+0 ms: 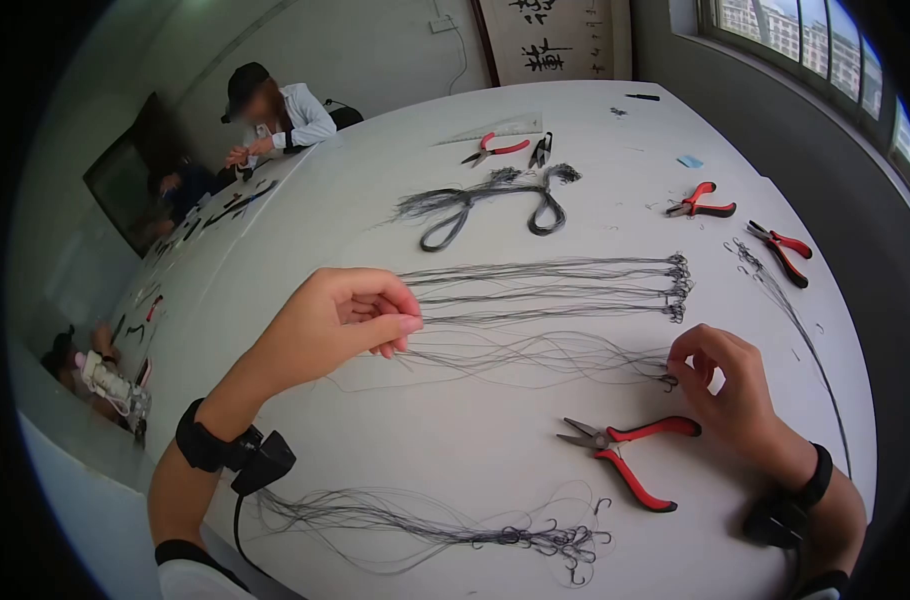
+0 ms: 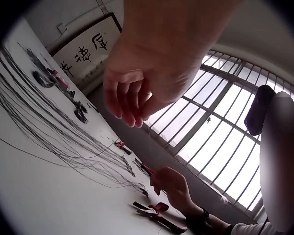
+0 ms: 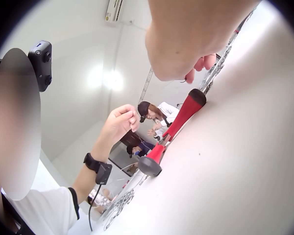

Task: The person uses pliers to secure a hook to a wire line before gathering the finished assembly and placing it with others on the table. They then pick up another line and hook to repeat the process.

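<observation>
My left hand (image 1: 340, 315) is raised over the table, thumb against index finger, pinching a thin fishing line (image 2: 149, 131). At the right, my right hand (image 1: 730, 375) curls its thumb and index finger on a small fish hook (image 3: 183, 81), low over the table. Between the hands lies a loose spread of hooked lines (image 1: 535, 350). Beyond it, straight rows of lines end in a cluster of hooks (image 1: 678, 290). Red-handled pliers (image 1: 630, 485) lie with their jaws apart just in front of my right hand. Nearest me is another tangled bundle of hooks (image 1: 565, 540) on lines.
Farther back lie looped line bundles (image 1: 547, 215), red pliers (image 1: 505, 147), black snips (image 1: 542, 150) and a clear ruler (image 1: 515, 125). Two more red pliers (image 1: 715, 209) (image 1: 793, 262) and loose hooks are at the right edge. Other people (image 1: 310, 115) sit along the table's far left.
</observation>
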`<move>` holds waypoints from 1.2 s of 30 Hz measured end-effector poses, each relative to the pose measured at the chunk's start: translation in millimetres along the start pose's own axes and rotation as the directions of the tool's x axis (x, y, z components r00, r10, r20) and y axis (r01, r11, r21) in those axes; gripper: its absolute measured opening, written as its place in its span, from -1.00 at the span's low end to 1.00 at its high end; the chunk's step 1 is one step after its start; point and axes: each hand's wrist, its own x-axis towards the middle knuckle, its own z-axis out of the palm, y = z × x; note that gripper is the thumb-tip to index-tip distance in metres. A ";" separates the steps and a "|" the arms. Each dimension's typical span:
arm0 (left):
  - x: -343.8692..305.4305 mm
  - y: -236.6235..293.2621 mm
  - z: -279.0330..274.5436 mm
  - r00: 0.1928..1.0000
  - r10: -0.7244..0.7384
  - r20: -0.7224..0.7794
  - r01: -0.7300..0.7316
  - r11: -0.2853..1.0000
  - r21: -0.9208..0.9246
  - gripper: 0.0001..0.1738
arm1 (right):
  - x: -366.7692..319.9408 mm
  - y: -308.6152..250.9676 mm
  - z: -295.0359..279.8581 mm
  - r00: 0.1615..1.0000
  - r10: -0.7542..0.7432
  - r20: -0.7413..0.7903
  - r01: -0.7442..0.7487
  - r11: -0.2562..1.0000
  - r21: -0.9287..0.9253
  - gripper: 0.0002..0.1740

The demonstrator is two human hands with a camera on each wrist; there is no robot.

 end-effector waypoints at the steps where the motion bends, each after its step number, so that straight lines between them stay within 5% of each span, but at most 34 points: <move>1: -11.7 -5.5 -10.5 1.000 -0.018 -0.017 0.018 1.000 0.002 -0.91 | -1.6 0.8 -1.6 0.999 0.028 0.031 -0.028 0.999 -0.016 -0.86; 12: -108.9 -64.1 -89.8 0.946 -0.265 -0.189 0.288 0.952 0.105 -0.91 | 0.8 6.7 -2.5 0.989 0.108 0.105 -0.106 0.994 -0.029 -0.88; 17: -131.2 -83.9 -100.1 0.923 -0.367 -0.113 0.384 0.884 0.267 -0.88 | 1.5 -4.4 -11.0 0.982 0.092 0.166 -0.064 0.984 -0.168 -0.89; 29: -125.2 -84.9 -82.5 0.954 -0.281 0.109 0.152 0.761 0.630 -0.75 | -4.6 -3.8 -23.9 0.949 0.095 0.299 -0.035 0.979 -0.201 -0.94; 36: -103.5 -56.9 -57.6 0.980 -0.158 -0.118 0.194 0.660 0.726 -0.70 | 4.9 -14.7 -22.8 0.971 0.187 0.150 -0.124 0.928 -0.352 -0.88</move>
